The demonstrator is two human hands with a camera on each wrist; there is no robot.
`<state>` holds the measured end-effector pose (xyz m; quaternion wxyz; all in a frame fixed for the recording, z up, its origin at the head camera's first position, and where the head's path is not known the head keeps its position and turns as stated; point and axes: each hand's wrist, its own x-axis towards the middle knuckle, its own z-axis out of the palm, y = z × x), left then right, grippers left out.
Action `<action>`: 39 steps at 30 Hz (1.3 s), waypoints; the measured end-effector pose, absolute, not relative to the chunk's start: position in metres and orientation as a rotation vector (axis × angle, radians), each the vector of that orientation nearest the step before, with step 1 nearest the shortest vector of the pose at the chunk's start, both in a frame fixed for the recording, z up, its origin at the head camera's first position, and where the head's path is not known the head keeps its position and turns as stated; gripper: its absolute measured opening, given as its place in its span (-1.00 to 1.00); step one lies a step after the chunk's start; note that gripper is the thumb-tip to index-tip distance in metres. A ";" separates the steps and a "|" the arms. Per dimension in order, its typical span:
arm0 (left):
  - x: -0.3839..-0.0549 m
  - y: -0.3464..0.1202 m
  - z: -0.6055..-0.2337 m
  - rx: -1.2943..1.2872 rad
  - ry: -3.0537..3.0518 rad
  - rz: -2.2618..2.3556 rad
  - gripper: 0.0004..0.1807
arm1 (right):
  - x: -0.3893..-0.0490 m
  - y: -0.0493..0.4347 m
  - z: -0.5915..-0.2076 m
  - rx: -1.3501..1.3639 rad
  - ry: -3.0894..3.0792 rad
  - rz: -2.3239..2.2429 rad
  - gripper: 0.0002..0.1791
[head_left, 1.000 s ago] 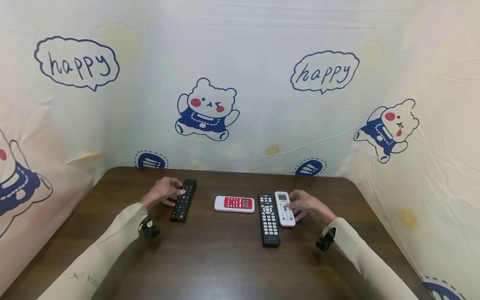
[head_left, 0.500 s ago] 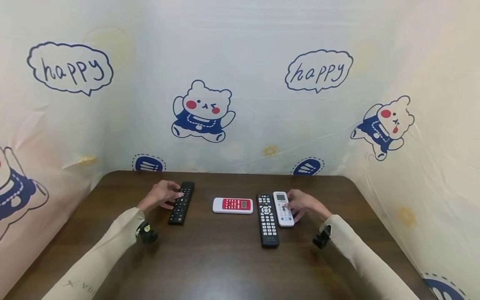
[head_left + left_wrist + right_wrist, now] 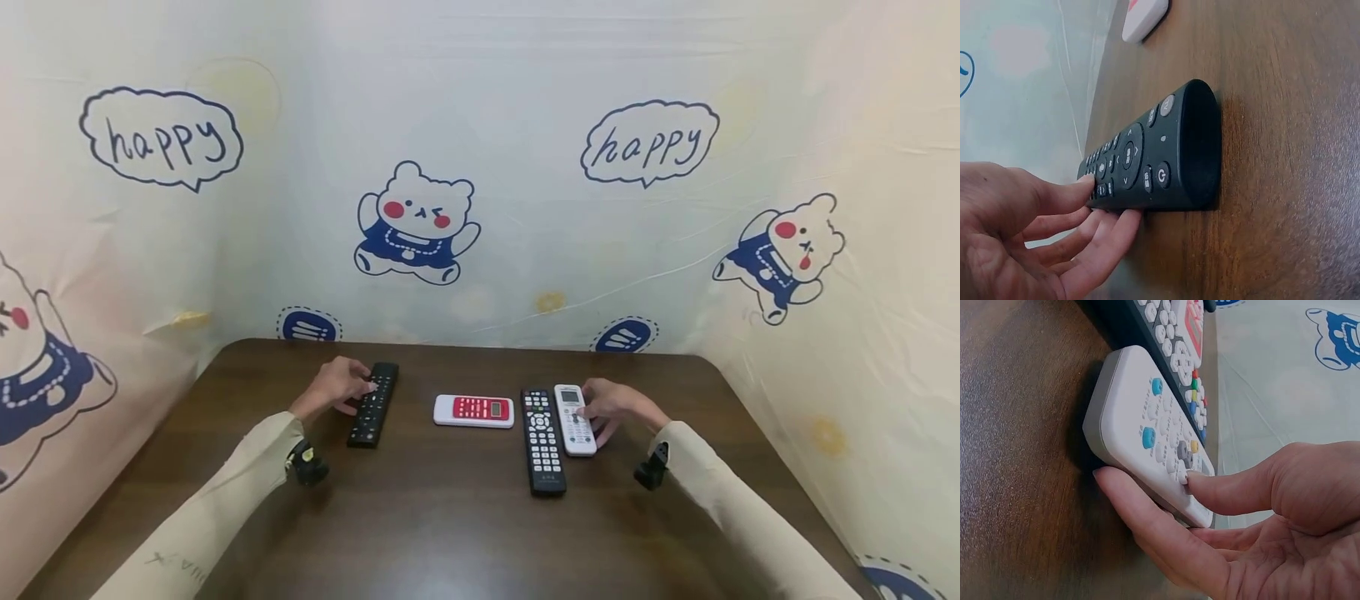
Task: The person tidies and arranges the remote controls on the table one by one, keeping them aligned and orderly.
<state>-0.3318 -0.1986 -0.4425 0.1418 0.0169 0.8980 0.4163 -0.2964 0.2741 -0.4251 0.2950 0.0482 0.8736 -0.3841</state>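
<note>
My left hand point(image 3: 339, 387) grips a slim black remote control point(image 3: 372, 406) on the left of the table. Its thumb lies on the buttons and the fingertips meet the near side edge, as the left wrist view shows. On the right, my right hand point(image 3: 617, 408) holds a white remote control point(image 3: 576, 421) with a small grey screen. In the right wrist view the thumb touches the buttons and the fingers lie along the side of this white remote point(image 3: 1141, 419). Both remotes appear to rest on the tabletop, face up.
A larger black remote point(image 3: 543, 442) with white buttons lies just left of the white one. Between the hands, a white remote with a red keypad point(image 3: 474, 411) lies crosswise. The brown table point(image 3: 435, 525) ends at a patterned curtain point(image 3: 525, 167) behind and at both sides.
The whole head view shifts slightly left, then back right. Both hands stay at the same remotes, and no remote visibly changes place on the table.
</note>
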 end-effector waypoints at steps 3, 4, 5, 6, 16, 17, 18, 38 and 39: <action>-0.331 -0.200 -0.442 0.064 2.601 1.214 -0.49 | -0.297 0.273 -0.425 0.131 2.320 -1.020 -0.39; -0.331 -0.201 -0.443 0.078 2.609 1.214 -0.49 | -0.297 0.273 -0.425 0.132 2.323 -1.015 -0.39; -0.331 -0.201 -0.444 0.087 2.620 1.215 -0.49 | -0.296 0.273 -0.425 0.133 2.328 -1.008 -0.39; -0.330 -0.201 -0.445 0.093 2.632 1.217 -0.48 | -0.296 0.273 -0.426 0.138 2.329 -1.011 -0.39; -0.331 -0.199 -0.448 0.055 2.782 1.171 -0.50 | -0.297 0.274 -0.427 0.114 2.331 -1.029 -0.40; -0.331 -0.199 -0.447 0.063 2.805 1.158 -0.50 | -0.297 0.274 -0.427 0.115 2.332 -1.025 -0.39; -0.332 -0.199 -0.447 0.067 2.824 1.148 -0.50 | -0.297 0.274 -0.426 0.113 2.334 -1.018 -0.38; -0.339 -0.160 -0.442 0.380 2.912 1.304 -0.49 | -0.296 0.269 -0.426 0.171 2.338 -0.981 -0.43; -0.339 -0.157 -0.440 0.380 2.909 1.312 -0.48 | -0.296 0.268 -0.425 0.171 2.339 -0.981 -0.44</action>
